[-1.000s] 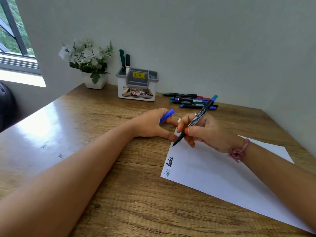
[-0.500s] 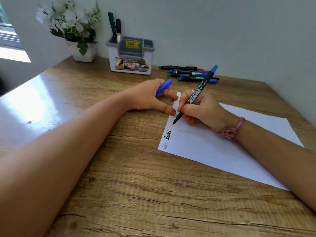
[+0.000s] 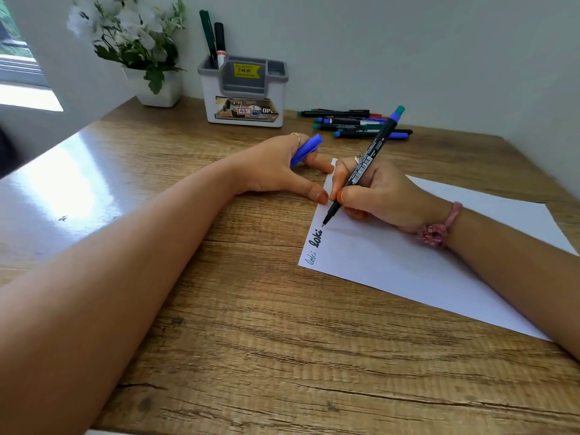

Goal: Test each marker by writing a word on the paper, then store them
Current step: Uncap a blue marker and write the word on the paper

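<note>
At the upper left of the frame a plant point(image 3: 138, 42) stands in a white pot at the back of the counter point(image 3: 251, 340), and just right of it a holder point(image 3: 244, 92) carries two markers point(image 3: 213, 39) upright in its left compartment. The left forearm runs from the lower left up to the centre, where the left hand point(image 3: 276, 171) lies palm down, thumb stretched to the paper's edge, fingers curled around a blue cap point(image 3: 306, 150). Right of centre the right hand point(image 3: 373, 193) pinches a black marker point(image 3: 361, 171), tilted, tip down at the paper point(image 3: 439, 271) just above two written words. More markers point(image 3: 354, 124) lie in a loose pile at the upper right, near the wall. The right wrist wears a pink band point(image 3: 439, 227).
</note>
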